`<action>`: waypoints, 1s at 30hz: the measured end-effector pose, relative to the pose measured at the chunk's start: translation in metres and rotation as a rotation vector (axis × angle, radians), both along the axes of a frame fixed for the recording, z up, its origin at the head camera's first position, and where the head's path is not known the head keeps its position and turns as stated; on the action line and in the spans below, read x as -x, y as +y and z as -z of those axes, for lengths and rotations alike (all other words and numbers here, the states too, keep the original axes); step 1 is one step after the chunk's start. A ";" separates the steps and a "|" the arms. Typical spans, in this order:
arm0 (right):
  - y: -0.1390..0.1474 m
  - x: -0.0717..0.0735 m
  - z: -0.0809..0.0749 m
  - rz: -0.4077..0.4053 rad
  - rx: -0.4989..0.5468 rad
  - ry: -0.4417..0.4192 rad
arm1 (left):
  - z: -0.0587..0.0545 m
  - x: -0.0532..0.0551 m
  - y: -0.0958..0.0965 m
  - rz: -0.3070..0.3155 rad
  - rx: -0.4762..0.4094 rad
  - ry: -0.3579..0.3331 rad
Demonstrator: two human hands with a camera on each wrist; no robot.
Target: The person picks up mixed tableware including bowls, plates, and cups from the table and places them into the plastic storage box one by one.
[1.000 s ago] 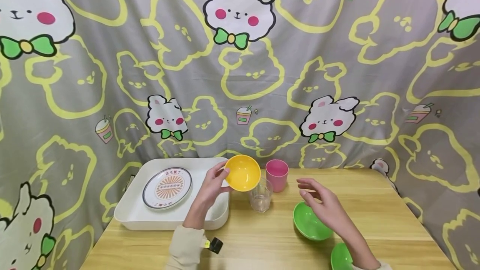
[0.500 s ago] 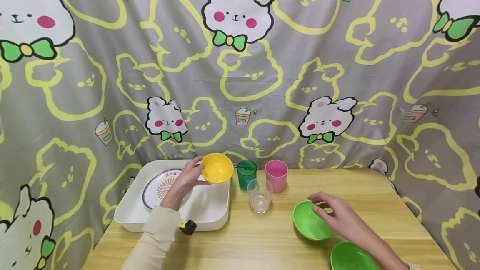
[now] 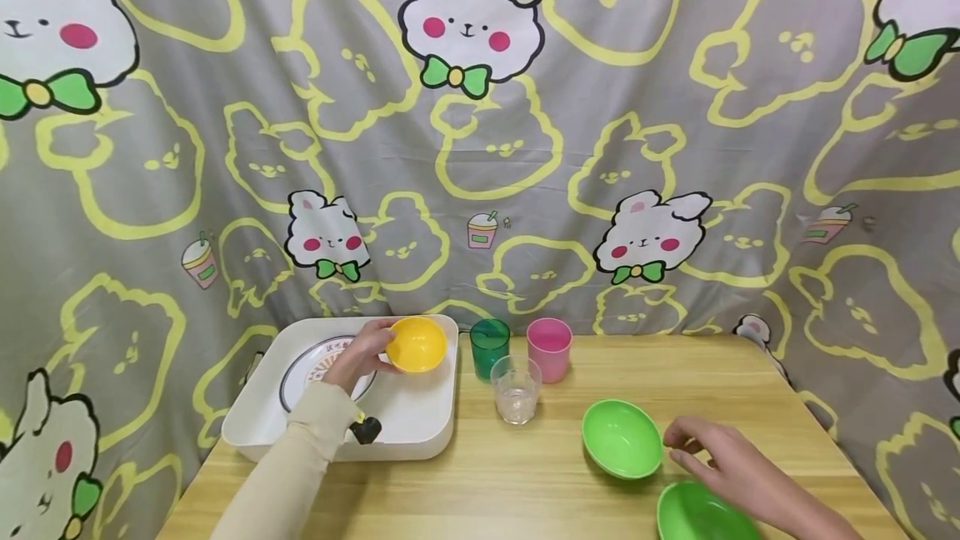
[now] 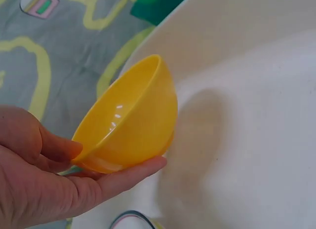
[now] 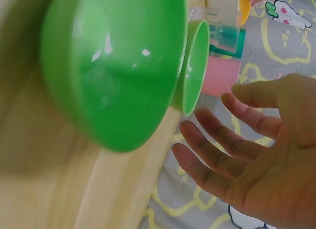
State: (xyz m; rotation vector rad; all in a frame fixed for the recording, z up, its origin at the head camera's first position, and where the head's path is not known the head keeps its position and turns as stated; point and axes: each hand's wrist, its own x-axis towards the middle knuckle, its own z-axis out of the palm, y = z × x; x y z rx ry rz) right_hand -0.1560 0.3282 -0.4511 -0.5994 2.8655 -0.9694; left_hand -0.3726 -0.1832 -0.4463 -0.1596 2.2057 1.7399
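Note:
My left hand (image 3: 365,352) pinches a small yellow bowl (image 3: 418,345) by its rim, thumb inside and fingers underneath. In the left wrist view the yellow bowl (image 4: 131,120) is tilted on its side, close over the white floor of the tray, its shadow falling there. A decorated white plate (image 3: 307,373) lies in the white tray (image 3: 427,446), partly covered by this arm. Over on the right, my right hand (image 3: 716,452) hovers beside two green bowls, with relaxed fingers and nothing held. One green bowl (image 3: 622,440) sits farther back; the nearer green bowl (image 3: 697,515) is cut off by the frame edge.
Between tray and green bowls stand a dark green cup (image 3: 490,351), a pink cup (image 3: 550,350) and a clear glass (image 3: 517,392) on the wooden table (image 3: 495,490). A patterned curtain (image 3: 517,140) hangs close behind the table's back edge.
The left hand has carried the yellow bowl leftward from in front of the cups to over the tray, then lower. The right hand has moved right and toward the body, off the farther green bowl.

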 end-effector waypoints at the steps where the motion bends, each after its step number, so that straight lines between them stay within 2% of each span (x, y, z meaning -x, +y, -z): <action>1: 0.004 -0.001 0.002 -0.006 -0.003 -0.002 | 0.001 0.002 -0.001 -0.002 0.001 -0.006; 5: 0.020 -0.005 0.009 -0.062 0.004 -0.026 | 0.004 0.007 -0.001 -0.007 -0.008 -0.031; 9: 0.033 -0.007 0.019 -0.165 0.039 -0.092 | 0.008 0.011 -0.001 -0.001 -0.006 -0.048; 14: 0.039 -0.009 0.030 -0.236 -0.017 -0.152 | 0.015 0.014 -0.002 -0.003 -0.005 -0.062; 17: 0.038 -0.011 0.030 -0.234 -0.024 -0.205 | 0.018 0.014 -0.002 -0.012 0.004 -0.068; 20: 0.038 -0.012 0.031 -0.248 0.015 -0.219 | 0.022 0.014 -0.002 -0.020 0.019 -0.073; 25: 0.035 -0.013 0.032 -0.219 0.028 -0.264 | 0.026 0.012 -0.004 0.006 0.027 -0.082; 30: 0.033 -0.015 0.033 -0.206 0.018 -0.242 | 0.024 0.011 -0.005 0.035 0.056 -0.054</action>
